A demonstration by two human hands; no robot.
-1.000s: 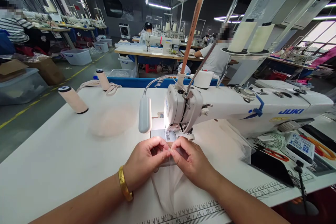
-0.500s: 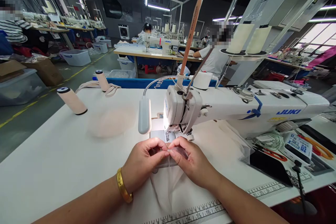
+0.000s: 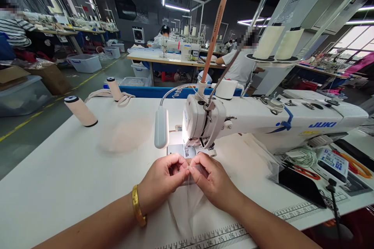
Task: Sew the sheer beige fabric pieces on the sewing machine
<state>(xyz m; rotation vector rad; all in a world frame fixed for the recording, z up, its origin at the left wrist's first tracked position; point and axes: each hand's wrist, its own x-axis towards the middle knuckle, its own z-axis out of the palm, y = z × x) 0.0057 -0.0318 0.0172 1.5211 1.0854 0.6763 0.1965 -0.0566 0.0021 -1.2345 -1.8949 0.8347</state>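
A white desk (image 3: 58,171) spreads beneath everything, and the white sewing machine (image 3: 248,118) stretches across its right half. A sheer pale fabric (image 3: 187,210) hangs from the fingertips just in front of the needle area and drapes toward the printed ruler markings (image 3: 222,239) at the near edge. The left hand (image 3: 160,173) and right hand (image 3: 214,179) meet there, thumbs and forefingers pinching the fabric, tips nearly touching. A slim grey lamp (image 3: 161,128) hangs beside the machine head; farther left stands a peach thread cone (image 3: 81,111). A gold bangle (image 3: 138,206) circles the left wrist.
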